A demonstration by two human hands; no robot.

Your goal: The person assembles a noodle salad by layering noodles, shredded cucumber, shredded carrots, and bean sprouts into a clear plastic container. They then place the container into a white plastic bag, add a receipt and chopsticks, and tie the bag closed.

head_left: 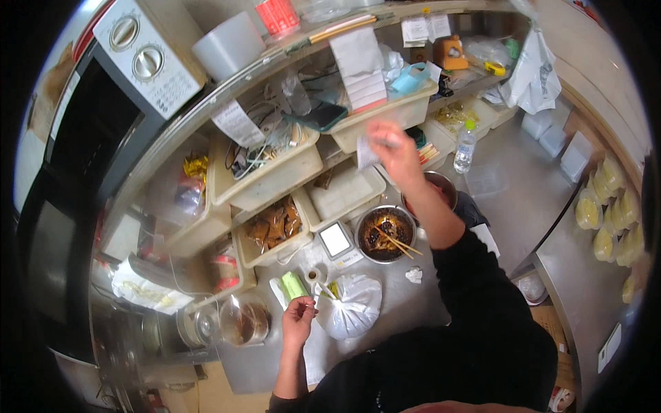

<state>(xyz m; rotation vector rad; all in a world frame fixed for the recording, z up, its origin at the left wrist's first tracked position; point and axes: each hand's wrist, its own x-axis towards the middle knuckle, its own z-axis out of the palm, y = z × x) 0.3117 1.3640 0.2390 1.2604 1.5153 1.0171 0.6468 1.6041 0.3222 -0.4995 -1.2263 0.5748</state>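
My left hand [298, 318] is closed in a pinch beside a tied white plastic bag [352, 308]. Its fingertips come close to the bag's gathered top, and what they hold, if anything, is too small to make out. Just beyond that hand lies a light green roll [293, 286]. My right hand [392, 150] is raised toward the shelf, smeared by motion. A white paper slip [367, 153] shows beside its fingers; whether they grip it I cannot tell. Below the right forearm, a metal bowl [360, 246] contains dark sauce, with wooden chopsticks [394, 241] resting across it.
A scale [336, 240] stands left of the bowl, below cream bins [342, 199]. A clear bottle [465, 148] with a green cap is at the right. A microwave [134, 58] occupies the upper left, and a clear jar [244, 320] stands near the left edge.
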